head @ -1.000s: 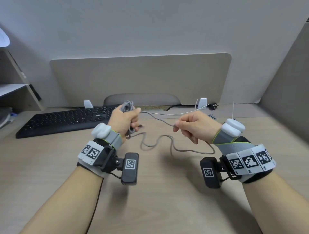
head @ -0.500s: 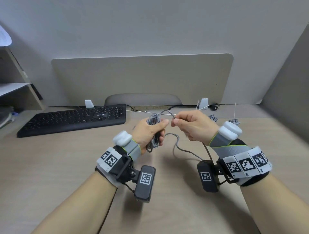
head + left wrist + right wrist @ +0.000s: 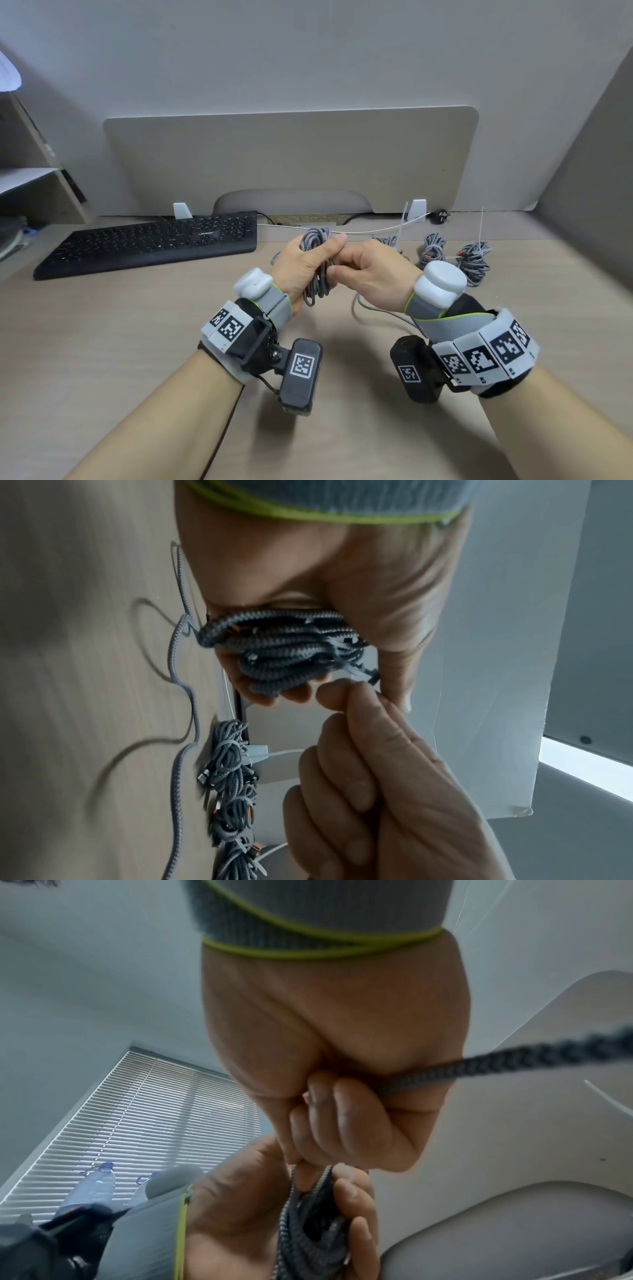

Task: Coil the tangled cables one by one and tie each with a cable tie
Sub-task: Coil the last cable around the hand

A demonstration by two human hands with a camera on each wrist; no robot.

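My left hand [image 3: 308, 263] grips a coil of grey braided cable [image 3: 317, 270] above the desk; the same coil [image 3: 284, 653] fills its curled fingers in the left wrist view. My right hand [image 3: 363, 274] is pressed against the left one, its fingers [image 3: 342, 1118] curled round the loose strand of that cable [image 3: 496, 1066]. The free tail [image 3: 380, 310] hangs down under the right wrist. A white cable tie [image 3: 383, 230] lies across the desk behind the hands. Several tied grey coils [image 3: 472, 260] lie at the right rear.
A black keyboard [image 3: 154, 240] lies at the left rear. A beige divider panel [image 3: 291, 157] stands behind the desk [image 3: 102, 342]. Shelving [image 3: 30, 185] is at the far left. A black plug [image 3: 440, 216] rests by the divider.
Both hands have come together near the desk's middle; the left hand moved right with the coil. The loose cable on the desk has shortened as more went onto the coil.
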